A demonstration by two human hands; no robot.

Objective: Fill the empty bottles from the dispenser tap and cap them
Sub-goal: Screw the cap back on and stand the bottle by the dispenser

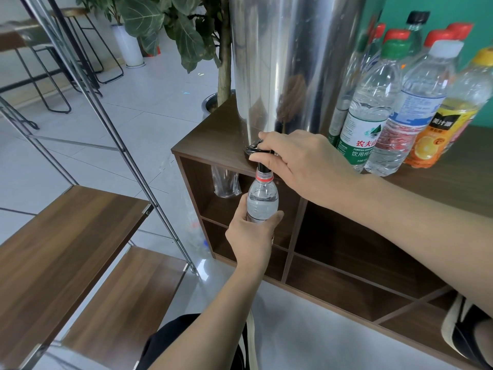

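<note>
A tall steel dispenser (290,62) stands on a wooden cabinet (213,140). Its black tap (257,153) sticks out over the cabinet's front edge. My right hand (304,166) grips the tap lever from the right. My left hand (250,233) holds a clear plastic bottle (262,196) upright from below, its open neck with a red ring right under the spout. The bottle's lower part is hidden in my palm. Water shows inside the bottle's shoulder.
Several capped bottles (378,102) stand on the cabinet top right of the dispenser, among them an orange juice bottle (448,118). The cabinet has open cubbies (346,244); one holds a plastic bag (226,182). Wooden steps with a metal rail (80,236) rise at left. A potted plant (213,36) stands behind.
</note>
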